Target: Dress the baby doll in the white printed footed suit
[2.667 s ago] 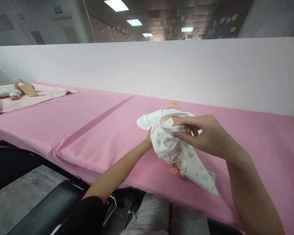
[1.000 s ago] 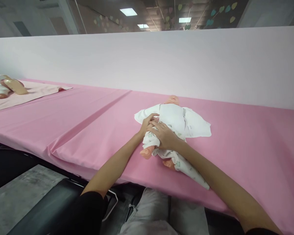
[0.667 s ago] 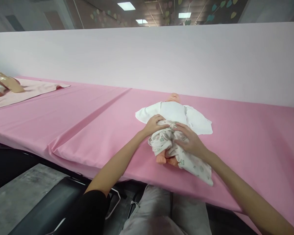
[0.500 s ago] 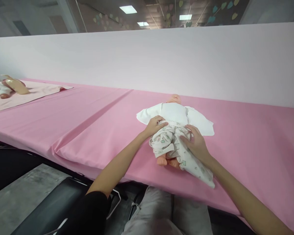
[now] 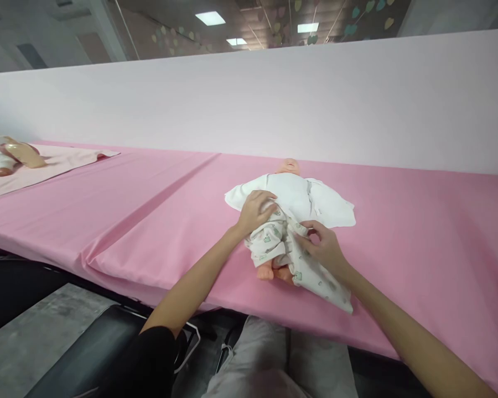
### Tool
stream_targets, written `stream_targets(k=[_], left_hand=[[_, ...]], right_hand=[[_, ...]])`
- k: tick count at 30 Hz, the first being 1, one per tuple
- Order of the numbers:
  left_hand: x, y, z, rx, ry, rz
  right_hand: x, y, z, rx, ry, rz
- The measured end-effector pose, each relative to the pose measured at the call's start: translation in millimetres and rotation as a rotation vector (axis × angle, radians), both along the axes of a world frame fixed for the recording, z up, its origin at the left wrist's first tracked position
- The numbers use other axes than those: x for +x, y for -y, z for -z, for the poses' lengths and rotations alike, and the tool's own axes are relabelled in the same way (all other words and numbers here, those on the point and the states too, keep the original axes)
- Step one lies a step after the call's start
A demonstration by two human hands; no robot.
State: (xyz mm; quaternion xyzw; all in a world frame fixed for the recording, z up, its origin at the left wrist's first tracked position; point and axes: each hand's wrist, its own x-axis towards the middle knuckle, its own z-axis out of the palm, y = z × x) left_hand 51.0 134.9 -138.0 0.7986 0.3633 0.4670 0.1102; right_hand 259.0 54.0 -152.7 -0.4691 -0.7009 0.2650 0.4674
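Seen from the head camera: a baby doll (image 5: 288,190) lying on its back near the front edge of a long table draped in a pink sheet (image 5: 149,199), head (image 5: 288,166) pointing away toward the white partition wall (image 5: 249,105), bare feet (image 5: 269,272) toward the viewer. Dressed on top in a plain white top (image 5: 311,199) with both sleeves spread flat to the sides. Around the legs, bunched printed trousers (image 5: 299,262), one loose leg trailing flat toward the table edge on the right. Left hand (image 5: 255,210) resting at the doll's waist, fingers curled down and closed over the trouser waistband where it meets the white top. Right hand (image 5: 321,249) just beside it on the other hip, thumb and fingers pinched shut on a fold of the same printed cloth. Both forearms reaching in from below, a dark sleeve (image 5: 145,365) on the left upper arm. Far off at the left end of the table, a second doll (image 5: 12,157) on a paler pink cloth (image 5: 53,163), well apart from the hands. Below the table edge, grey-clad knees (image 5: 274,359).
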Motion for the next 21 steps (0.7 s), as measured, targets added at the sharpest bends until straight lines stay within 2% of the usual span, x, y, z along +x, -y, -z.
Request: stream_targets(k=[2,4,7,11,15,18,21], left_hand=[[10,17,-9.1,-0.034,-0.072,0.251],[18,30,-14.4,-0.108,-0.195,0.391],[24,37,-15.5,-0.299,-0.222,0.38],[23,32,-12.1,-0.637,0.114,0.431],[20,25,-10.1,-0.872,0.389,0.509],[18,21,-9.5,-0.966,0.422,0.559],[17,18,-8.2,-1.024,0.418,0.584]], right_hand=[[-6,7,-3.9,-0.059,-0.075,-0.085],[-10,12,-7.5,-0.166,-0.172,-0.167],[-12,13,-10.7,-0.323,-0.346,-0.208],[-10,8,-11.9,-0.449,-0.532,-0.204],[-9,0,-10.9,-0.525,-0.49,-0.19],[-8,-7,-7.9,-0.516,-0.421,-0.149],[-6,-15,-4.5,-0.56,-0.469,-0.155]])
